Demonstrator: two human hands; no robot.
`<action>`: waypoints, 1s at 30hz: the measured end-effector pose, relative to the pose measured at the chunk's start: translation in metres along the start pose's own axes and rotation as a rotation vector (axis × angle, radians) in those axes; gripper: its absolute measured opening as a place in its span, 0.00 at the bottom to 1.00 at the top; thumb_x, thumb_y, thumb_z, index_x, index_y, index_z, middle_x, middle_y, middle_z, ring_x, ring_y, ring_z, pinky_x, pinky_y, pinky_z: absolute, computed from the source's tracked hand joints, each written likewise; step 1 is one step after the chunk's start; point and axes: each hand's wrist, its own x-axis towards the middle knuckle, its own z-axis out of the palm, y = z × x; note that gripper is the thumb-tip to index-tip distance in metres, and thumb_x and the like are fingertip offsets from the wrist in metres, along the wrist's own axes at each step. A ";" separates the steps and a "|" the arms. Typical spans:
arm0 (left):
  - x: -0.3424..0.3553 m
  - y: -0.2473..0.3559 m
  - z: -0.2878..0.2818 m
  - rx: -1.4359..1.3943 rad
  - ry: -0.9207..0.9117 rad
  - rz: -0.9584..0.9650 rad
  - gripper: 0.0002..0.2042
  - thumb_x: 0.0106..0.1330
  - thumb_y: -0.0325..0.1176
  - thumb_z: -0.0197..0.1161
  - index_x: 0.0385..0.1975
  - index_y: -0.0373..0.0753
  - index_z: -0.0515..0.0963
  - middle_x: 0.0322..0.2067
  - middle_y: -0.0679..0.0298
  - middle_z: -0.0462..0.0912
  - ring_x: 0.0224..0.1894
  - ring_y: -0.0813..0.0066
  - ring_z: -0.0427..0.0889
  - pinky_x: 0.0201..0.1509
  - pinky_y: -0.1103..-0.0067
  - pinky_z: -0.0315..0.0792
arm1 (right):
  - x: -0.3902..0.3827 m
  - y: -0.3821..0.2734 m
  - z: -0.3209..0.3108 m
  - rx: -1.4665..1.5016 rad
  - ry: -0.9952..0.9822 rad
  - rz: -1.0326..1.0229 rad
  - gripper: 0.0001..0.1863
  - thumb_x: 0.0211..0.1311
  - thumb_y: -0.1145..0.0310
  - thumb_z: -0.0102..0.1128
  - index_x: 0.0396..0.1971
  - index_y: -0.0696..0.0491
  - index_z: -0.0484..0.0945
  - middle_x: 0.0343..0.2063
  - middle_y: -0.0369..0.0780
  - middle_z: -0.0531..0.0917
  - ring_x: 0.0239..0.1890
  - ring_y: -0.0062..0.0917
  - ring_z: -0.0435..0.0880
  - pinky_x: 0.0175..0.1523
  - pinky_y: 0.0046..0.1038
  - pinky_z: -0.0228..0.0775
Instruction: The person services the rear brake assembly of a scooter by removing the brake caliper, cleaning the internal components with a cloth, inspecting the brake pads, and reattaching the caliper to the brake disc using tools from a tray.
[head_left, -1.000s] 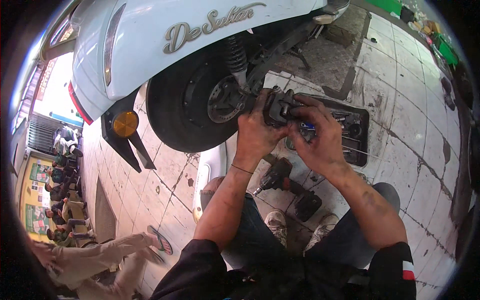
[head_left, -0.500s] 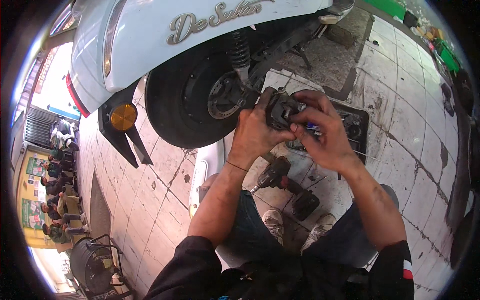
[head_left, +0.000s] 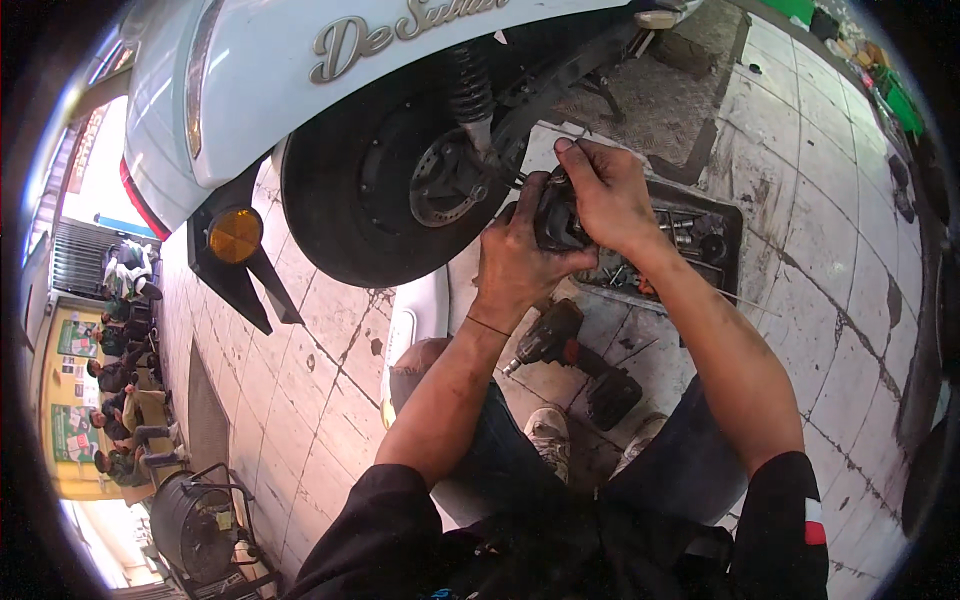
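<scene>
My left hand [head_left: 515,258] grips a dark metal part [head_left: 553,218], apparently a brake caliper, from the left and below. My right hand [head_left: 610,195] is closed over the part's upper right, thumb raised; whether it pinches something small there is hidden. The part is just right of a scooter's rear wheel [head_left: 350,200] with a brake disc [head_left: 433,210] and a spring shock [head_left: 470,100]. A black tray [head_left: 725,260] with sockets and small tools lies behind my hands. A cordless drill [head_left: 570,360] lies on the tiles below them.
A white scooter body [head_left: 240,90] with an orange reflector [head_left: 236,236] overhangs the wheel. A white panel [head_left: 415,310] lies left of the drill. Several people [head_left: 115,440] sit far left, near a large fan [head_left: 195,530]. Green bins [head_left: 890,110] stand upper right.
My right hand has moved up from the part's right side onto its top, thumb now raised. The part is more covered. The walking person at lower left has left view.
</scene>
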 end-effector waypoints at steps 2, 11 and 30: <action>0.000 -0.003 0.007 -0.005 0.003 0.012 0.55 0.31 0.50 0.87 0.63 0.29 0.68 0.42 0.44 0.85 0.44 0.49 0.87 0.48 0.66 0.82 | 0.001 0.007 0.000 0.015 0.014 0.024 0.25 0.73 0.54 0.52 0.26 0.62 0.77 0.20 0.55 0.78 0.26 0.50 0.80 0.34 0.44 0.68; 0.006 -0.007 0.009 -0.019 0.063 0.091 0.56 0.30 0.52 0.86 0.63 0.30 0.67 0.41 0.46 0.86 0.41 0.51 0.89 0.42 0.67 0.84 | -0.021 -0.003 -0.022 0.033 0.073 -0.145 0.18 0.64 0.59 0.66 0.38 0.61 0.76 0.26 0.47 0.82 0.28 0.37 0.84 0.35 0.36 0.73; 0.012 0.007 -0.003 -0.169 0.032 -0.034 0.50 0.35 0.46 0.87 0.60 0.30 0.69 0.43 0.47 0.86 0.45 0.52 0.88 0.49 0.67 0.81 | -0.068 0.000 -0.052 -0.085 -0.204 -0.290 0.10 0.64 0.74 0.65 0.44 0.59 0.82 0.67 0.58 0.68 0.70 0.41 0.69 0.63 0.35 0.72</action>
